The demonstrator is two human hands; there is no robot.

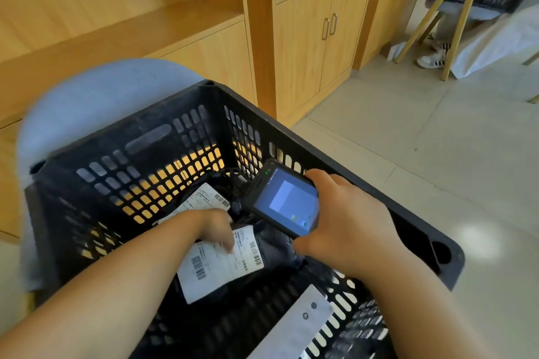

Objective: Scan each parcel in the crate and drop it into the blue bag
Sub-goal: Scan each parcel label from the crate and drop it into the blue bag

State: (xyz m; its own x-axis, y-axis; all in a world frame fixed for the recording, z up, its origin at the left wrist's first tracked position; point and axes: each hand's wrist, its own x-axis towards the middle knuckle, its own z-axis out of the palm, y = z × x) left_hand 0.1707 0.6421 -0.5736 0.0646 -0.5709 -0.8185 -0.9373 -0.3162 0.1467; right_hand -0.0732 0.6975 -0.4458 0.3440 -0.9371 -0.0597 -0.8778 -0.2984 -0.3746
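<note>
A black slotted crate fills the lower middle of the head view. Inside lie black plastic parcels with white barcode labels: one near parcel and a second parcel behind it. My left hand reaches down into the crate and its fingers curl over the top edge of the near parcel's label. My right hand grips a black handheld scanner, screen lit, held just above the parcels. The blue bag bulges behind the crate's far left wall.
Wooden cabinets and shelves line the wall behind. Pale tiled floor spreads to the right. At the top right are a gold-legged table, another black crate, a person's shoes and a white sack. A white strip lies across the crate's near wall.
</note>
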